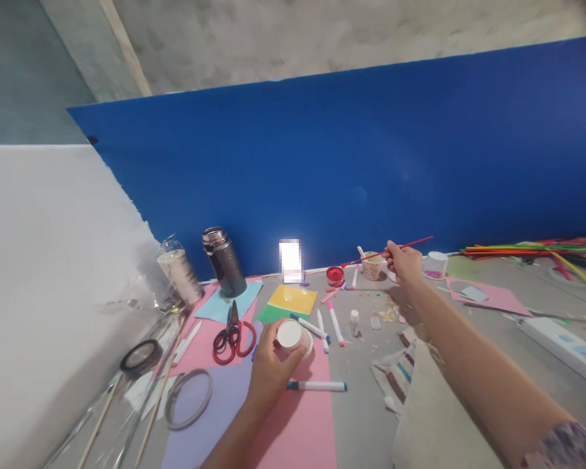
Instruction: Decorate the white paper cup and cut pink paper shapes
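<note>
The left hand (pixel 271 365) is curled, thumb and fingers wrapped around a small white round-topped piece (pixel 290 334) over the pink sheet (pixel 303 430). The right hand (pixel 404 262) pinches a thin red brush (pixel 420 241), which slants down leftward to the red paint pot (pixel 335 277); whether its tip touches the paint, I cannot tell. Just beside the right hand are a patterned cup (pixel 371 268) with a white stick in it and a white cup (pixel 436 262). Near the left wrist lies a teal-capped marker (pixel 320 386); left of that hand are red-handled scissors (pixel 232 337). Farther out, a dark flask (pixel 227 267) stands on a light-blue sheet (pixel 251 296), and a white power strip (pixel 566 345) lies at the counter's (pixel 356 430) right side. A blue board (pixel 322 163) stands behind everything.
</note>
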`<action>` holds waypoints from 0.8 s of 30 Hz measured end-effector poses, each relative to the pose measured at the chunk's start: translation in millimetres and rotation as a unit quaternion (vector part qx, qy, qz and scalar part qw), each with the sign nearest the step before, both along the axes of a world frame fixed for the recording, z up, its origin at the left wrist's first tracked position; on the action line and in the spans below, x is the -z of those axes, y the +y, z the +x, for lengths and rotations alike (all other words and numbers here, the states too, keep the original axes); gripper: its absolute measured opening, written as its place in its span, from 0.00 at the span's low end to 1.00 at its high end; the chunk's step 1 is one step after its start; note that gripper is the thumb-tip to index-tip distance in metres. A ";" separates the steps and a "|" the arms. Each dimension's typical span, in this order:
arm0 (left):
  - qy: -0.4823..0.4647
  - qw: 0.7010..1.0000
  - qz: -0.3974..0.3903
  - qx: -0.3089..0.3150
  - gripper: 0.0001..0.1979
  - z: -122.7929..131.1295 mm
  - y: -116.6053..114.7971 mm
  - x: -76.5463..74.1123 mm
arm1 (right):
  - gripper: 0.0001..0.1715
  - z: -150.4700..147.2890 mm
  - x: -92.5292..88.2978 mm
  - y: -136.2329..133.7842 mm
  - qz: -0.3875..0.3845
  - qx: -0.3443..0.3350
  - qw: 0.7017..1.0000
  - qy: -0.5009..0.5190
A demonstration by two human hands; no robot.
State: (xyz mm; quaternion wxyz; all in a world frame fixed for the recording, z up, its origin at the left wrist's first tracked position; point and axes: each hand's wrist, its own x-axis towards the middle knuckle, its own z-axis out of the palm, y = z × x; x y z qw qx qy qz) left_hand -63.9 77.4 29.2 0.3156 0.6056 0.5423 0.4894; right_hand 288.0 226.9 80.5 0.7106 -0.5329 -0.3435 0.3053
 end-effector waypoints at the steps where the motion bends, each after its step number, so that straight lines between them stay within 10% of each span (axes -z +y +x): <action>1: -0.026 1.000 -0.009 0.004 0.26 -0.3 1.1 -1.1 | 0.26 -1.6 -3.7 -5.6 0.002 -0.018 0.999 0.036; 11: -0.345 0.921 -0.141 0.111 0.27 1.6 15.4 -44.3 | 0.21 -68.5 -9.2 -107.1 0.004 -0.235 0.941 0.243; 24: -0.479 0.818 -0.255 0.192 0.24 -1.1 8.9 -9.1 | 0.26 -84.3 29.3 -140.3 -0.044 -0.216 0.945 0.241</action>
